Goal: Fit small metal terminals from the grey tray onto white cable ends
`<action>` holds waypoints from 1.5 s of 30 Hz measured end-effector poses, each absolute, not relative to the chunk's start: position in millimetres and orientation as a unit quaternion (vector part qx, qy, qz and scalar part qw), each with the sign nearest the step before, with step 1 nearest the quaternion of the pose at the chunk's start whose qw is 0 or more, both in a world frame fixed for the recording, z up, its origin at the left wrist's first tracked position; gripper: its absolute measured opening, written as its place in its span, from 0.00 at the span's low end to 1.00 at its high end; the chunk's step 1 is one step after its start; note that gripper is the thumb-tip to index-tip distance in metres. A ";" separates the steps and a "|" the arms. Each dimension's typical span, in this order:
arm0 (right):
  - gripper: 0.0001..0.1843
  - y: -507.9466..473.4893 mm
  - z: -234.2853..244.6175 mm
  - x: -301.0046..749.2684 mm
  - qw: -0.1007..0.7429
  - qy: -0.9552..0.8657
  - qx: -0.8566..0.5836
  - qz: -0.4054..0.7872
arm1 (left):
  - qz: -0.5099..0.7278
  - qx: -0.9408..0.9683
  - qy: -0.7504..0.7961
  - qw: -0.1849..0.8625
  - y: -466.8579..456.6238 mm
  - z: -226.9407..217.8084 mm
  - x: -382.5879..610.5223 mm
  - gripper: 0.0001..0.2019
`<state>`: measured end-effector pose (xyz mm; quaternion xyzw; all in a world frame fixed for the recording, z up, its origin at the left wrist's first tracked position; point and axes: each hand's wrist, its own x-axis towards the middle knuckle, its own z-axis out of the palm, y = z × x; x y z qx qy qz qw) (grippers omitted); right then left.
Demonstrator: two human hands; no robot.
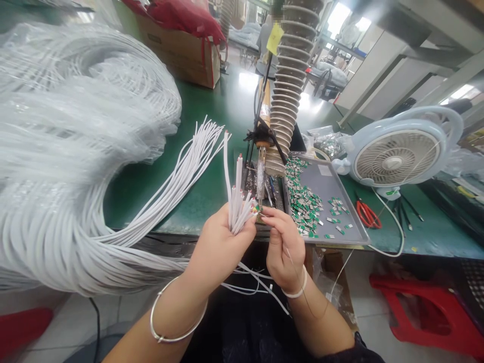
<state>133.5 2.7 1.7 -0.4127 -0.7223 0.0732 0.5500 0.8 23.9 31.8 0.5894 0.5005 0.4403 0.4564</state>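
My left hand (216, 247) is closed around a bunch of white cables (236, 204), whose cut ends with reddish wires stick up at different heights. One cable end meets a small green piece (257, 207) under the tip of an upright soldering iron (261, 171). My right hand (284, 247) pinches beside that tip, fingertips close together. A thin solder wire (290, 257) passes through its fingers and trails down past the wrist. Whether the right fingertips also touch the green piece is too small to tell.
A grey tray (350, 212) holds many small green-and-metal connectors (306, 204). Right of it are red-handled pliers (367, 214) and a fan (395, 156). A ribbed duct (289, 85) hangs behind the iron. Coiled white cables (75, 201) fill the left; a box (181, 53) stands behind.
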 end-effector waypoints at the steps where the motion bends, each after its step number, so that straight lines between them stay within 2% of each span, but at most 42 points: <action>1: 0.18 2.1 1.4 133.6 0.551 -0.722 -0.412 0.073 | 0.440 0.590 0.500 0.457 23.9 31.5 1.1 0.05; 15: 0.16 -7.3 -8.5 137.0 0.537 -0.720 -0.432 0.078 | 0.401 0.627 0.452 0.492 18.4 11.6 -2.3 0.05; 20: 0.16 -15.1 -13.1 141.7 0.516 -0.736 -0.430 0.083 | 0.363 0.622 0.438 0.538 11.9 0.5 -5.9 0.12; 25: 0.15 -27.5 -11.4 152.3 0.489 -0.735 -0.464 0.075 | 0.418 0.553 0.476 0.542 9.5 -6.1 -10.8 0.14; 30: 0.14 -24.3 0.6 175.3 0.470 -0.708 -0.527 0.004 | 0.406 0.497 0.424 0.639 9.6 -11.5 -12.6 0.12; 33: 0.12 -11.5 8.9 193.6 0.423 -0.698 -0.577 -0.033 | 0.392 0.476 0.337 0.711 10.6 -17.9 -13.0 0.09; 38: 0.08 13.2 17.7 213.7 0.270 -0.725 -0.634 -0.012 | 0.382 0.396 0.239 0.800 13.6 -23.6 -13.1 0.10; 41: 0.06 22.3 19.7 216.0 0.205 -0.734 -0.647 -0.003 | 0.387 0.368 0.221 0.816 15.0 -25.5 -13.5 0.11; 45: 0.08 26.9 19.6 215.9 0.176 -0.736 -0.653 -0.015 | 0.386 0.366 0.215 0.819 15.4 -29.7 -14.6 0.09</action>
